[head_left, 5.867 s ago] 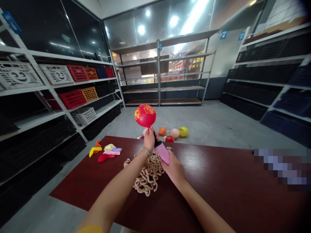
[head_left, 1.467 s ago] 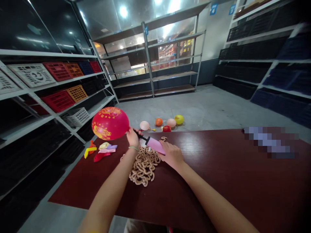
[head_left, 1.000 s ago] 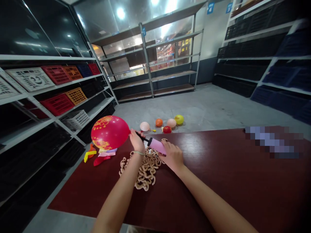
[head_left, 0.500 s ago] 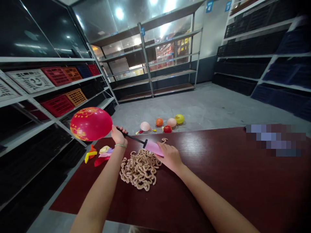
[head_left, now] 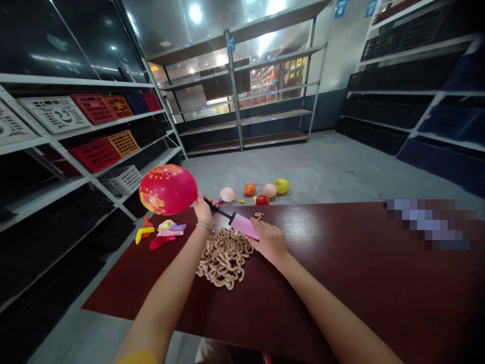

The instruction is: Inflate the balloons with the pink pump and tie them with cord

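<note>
A red balloon (head_left: 167, 188) with gold print sits inflated on the black nozzle end of a pink hand pump (head_left: 244, 226). My left hand (head_left: 202, 209) is closed round the balloon's neck and the pump's black handle, above the table's far left part. My right hand (head_left: 268, 241) grips the pink pump barrel, resting on the dark red table (head_left: 341, 273). A heap of beige chain links (head_left: 223, 256) lies on the table just under and between both hands.
Several flat uninflated balloons (head_left: 162, 232) lie at the table's far left corner. Several small inflated balloons (head_left: 261, 191) rest on the grey floor beyond the table. Shelving with plastic crates (head_left: 94, 108) lines the left; dark shelves stand right and behind.
Over the last second my left hand pulled the pump handle and balloon out to the left, then pushed them back toward the barrel. The balloon is much larger than several seconds ago.
</note>
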### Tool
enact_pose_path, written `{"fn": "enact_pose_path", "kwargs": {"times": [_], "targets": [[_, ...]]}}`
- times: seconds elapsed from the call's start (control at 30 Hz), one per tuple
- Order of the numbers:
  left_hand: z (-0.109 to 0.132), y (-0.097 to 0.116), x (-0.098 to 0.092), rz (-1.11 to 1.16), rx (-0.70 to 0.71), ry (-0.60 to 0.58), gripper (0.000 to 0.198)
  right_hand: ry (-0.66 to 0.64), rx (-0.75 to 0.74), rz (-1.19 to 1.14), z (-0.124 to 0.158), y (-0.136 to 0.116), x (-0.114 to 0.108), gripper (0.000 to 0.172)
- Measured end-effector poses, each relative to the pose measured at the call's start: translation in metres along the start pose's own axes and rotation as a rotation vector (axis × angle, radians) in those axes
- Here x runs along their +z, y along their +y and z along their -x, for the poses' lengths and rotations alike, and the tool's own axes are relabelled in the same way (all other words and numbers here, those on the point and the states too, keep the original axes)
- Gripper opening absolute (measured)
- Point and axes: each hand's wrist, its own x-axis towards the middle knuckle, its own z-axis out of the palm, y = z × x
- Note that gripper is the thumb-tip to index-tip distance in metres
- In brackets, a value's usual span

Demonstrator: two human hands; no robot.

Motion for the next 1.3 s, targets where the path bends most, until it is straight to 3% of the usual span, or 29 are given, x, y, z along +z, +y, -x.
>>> {"fn": "enact_pose_path", "kwargs": {"times": [0.1,0.2,0.27,0.43,0.53,0.6,0.7,0.8,0.87,0.93,1.03,1.17,1.3], "targets": [[-0.024,0.029,-0.007,0.012,0.058,0.037,0.019,0.017,0.010,-0.030,-0.001,-0.002,0.002,0.047],[-0.026,0.032,-0.008,0.059,0.129,0.085,0.018,0.012,0.034,-0.035,-0.003,-0.002,0.003,0.046],[-0.012,0.016,-0.002,0.092,0.142,0.086,0.018,0.003,0.069,-0.020,-0.004,-0.001,0.002,0.046],[0.046,-0.051,0.019,0.124,0.058,0.014,0.019,-0.002,0.210,0.033,-0.007,0.008,-0.005,0.048],[0.058,-0.068,0.022,0.104,0.005,0.005,0.020,-0.021,0.194,0.048,-0.006,0.014,-0.011,0.047],[0.049,-0.059,0.017,0.084,0.002,0.027,0.020,-0.043,0.150,0.055,-0.006,0.015,-0.014,0.047],[0.021,-0.027,0.002,0.063,0.046,0.086,0.019,-0.049,0.123,0.069,-0.007,0.013,-0.015,0.047],[0.000,0.005,-0.012,0.050,0.093,0.127,0.015,-0.022,0.156,0.071,-0.007,0.011,-0.010,0.045],[-0.002,0.012,-0.015,0.051,0.121,0.140,0.014,0.000,0.200,0.061,-0.006,0.012,-0.006,0.045],[0.006,0.001,-0.011,0.064,0.145,0.144,0.014,0.032,0.258,0.065,-0.005,0.015,-0.003,0.045],[0.032,-0.036,0.007,0.081,0.144,0.125,0.021,0.094,0.310,0.091,-0.001,0.019,-0.001,0.043],[0.071,-0.078,0.036,0.122,0.054,0.005,0.029,0.138,0.305,0.088,0.001,0.021,-0.004,0.044],[0.074,-0.075,0.042,0.151,0.031,-0.089,0.028,0.120,0.287,0.056,-0.001,0.019,-0.008,0.045]]}}
